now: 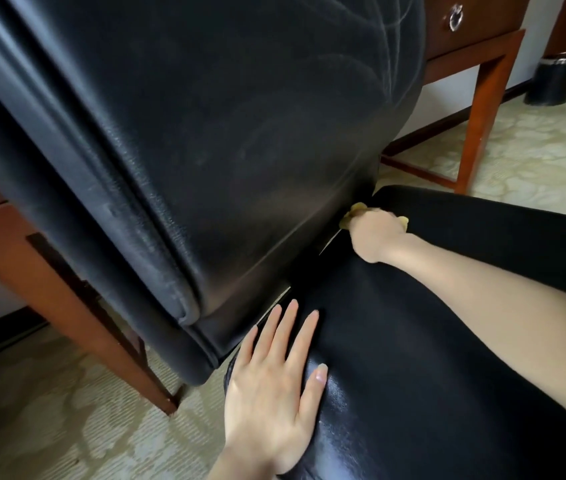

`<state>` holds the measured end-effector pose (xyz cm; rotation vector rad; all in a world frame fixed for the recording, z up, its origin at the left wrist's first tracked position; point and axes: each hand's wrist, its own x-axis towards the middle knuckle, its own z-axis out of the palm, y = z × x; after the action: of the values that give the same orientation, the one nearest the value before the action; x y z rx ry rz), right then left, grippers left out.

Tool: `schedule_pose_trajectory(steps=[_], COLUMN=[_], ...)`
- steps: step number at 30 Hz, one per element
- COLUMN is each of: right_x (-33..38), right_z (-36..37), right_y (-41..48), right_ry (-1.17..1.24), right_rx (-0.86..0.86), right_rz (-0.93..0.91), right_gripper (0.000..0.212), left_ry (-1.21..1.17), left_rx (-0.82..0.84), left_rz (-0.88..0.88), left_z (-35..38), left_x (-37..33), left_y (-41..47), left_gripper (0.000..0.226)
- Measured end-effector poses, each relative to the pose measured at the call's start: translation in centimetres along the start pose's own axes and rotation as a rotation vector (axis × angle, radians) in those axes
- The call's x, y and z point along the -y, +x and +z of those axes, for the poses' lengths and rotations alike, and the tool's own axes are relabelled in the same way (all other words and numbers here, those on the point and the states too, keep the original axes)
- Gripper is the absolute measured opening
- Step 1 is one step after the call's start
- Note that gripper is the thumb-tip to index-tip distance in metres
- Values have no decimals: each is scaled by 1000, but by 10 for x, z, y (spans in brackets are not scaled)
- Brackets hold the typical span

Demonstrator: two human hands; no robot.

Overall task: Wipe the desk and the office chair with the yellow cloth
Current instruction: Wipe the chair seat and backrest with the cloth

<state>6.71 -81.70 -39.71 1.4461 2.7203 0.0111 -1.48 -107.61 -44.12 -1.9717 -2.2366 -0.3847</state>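
Observation:
A black leather office chair fills the view, its backrest (205, 133) tilted across the upper left and its seat (430, 323) at the lower right. My right hand (375, 233) grips the yellow cloth (357, 207) in the gap where the seat meets the backrest; only small bits of cloth show around the fist. My left hand (274, 386) rests flat on the near left edge of the seat with straight fingers. The wooden desk (482, 32) stands behind the chair.
The desk has a drawer with a metal ring pull (456, 17) and brown legs at the right (478, 109) and the left (77, 306). A black waste bin (555, 79) stands on the pale patterned carpet (534, 150) at the far right.

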Motion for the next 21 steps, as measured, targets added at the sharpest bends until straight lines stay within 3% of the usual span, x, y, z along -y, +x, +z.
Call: schedule_pose_trajectory(steps=[5,15,21], right_x=[26,42,36], right_z=[2,25,36], right_y=[-42,-136,-195], right_ry=[83,414,477], right_rx=[42,-168,-143], right_rz=[-121,-535,-473], right_gripper=[58,54,49], left_ry=[-18,-21,-9], left_rx=[-48,-45,48], left_rz=[-28,-55,73], left_z=[6,6,-12], left_x=[0,2,4], left_y=[-3,-3,-8], left_gripper=[61,64,68])
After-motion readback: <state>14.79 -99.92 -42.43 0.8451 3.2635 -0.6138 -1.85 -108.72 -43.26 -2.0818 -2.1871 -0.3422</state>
